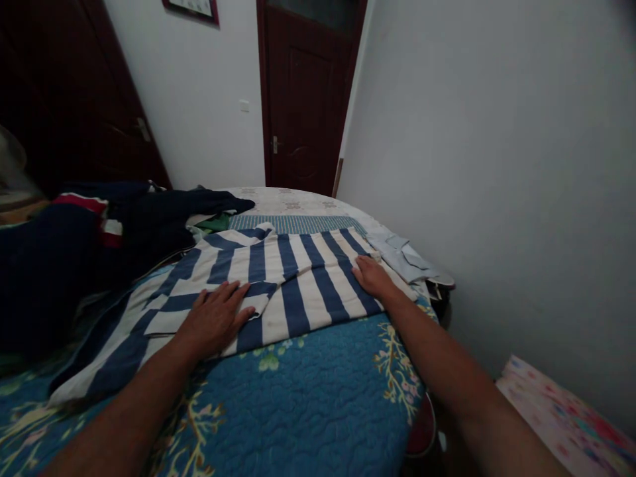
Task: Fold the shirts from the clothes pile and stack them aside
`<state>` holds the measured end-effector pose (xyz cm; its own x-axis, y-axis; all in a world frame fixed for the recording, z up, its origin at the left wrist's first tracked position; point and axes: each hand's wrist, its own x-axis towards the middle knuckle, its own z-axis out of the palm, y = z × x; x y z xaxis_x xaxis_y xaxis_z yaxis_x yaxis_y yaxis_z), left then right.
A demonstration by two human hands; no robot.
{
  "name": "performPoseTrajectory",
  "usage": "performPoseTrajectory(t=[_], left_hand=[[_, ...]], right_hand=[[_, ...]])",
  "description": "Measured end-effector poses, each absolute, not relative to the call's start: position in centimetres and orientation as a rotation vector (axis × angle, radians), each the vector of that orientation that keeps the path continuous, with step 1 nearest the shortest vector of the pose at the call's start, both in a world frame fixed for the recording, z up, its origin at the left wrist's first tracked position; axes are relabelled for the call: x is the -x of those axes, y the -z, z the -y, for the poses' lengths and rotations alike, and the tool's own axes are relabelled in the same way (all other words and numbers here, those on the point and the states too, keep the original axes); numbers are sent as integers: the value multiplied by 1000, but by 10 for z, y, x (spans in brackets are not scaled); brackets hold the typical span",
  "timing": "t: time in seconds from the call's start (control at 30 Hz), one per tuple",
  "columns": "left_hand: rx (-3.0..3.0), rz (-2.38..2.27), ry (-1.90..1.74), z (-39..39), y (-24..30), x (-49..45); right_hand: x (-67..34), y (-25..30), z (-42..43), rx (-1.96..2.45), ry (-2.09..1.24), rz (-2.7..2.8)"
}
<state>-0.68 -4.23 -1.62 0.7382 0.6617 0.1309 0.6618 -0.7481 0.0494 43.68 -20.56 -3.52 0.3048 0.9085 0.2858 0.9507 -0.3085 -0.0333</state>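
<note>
A navy-and-white striped shirt (298, 255) lies spread across the blue quilted cover, one sleeve (173, 303) folded in over its body. My left hand (216, 317) rests flat on the shirt beside that sleeve, palm down with the fingers stretched out. Toward the shirt's far right end, my right hand (372, 275) presses on the cloth, fingers extended and nothing gripped. The underside of the shirt is hidden.
Dark navy clothes (149, 218) are heaped at the left. A light grey folded garment (405, 257) lies at the right edge of the blue floral quilt (308, 404). A white wall (477, 165) stands close on the right; a pink floral box-like object (561, 411) is lower right.
</note>
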Motion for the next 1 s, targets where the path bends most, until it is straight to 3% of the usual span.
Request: performPoseTrajectory(t=[0.2,0.47,0.83,1.0], left_hand=[[2825,1303,178,36,21,12],[2754,1430,194,42,18,17],[2780,1461,202,29,2,23],[2606,1590,272,10,-12,50]], right_hand=[[-430,28,210,2583,216,1473],[-430,29,237,2518,288,1486],[-469,26,362,2245,397,577],[-454,32,393,2282,256,760]])
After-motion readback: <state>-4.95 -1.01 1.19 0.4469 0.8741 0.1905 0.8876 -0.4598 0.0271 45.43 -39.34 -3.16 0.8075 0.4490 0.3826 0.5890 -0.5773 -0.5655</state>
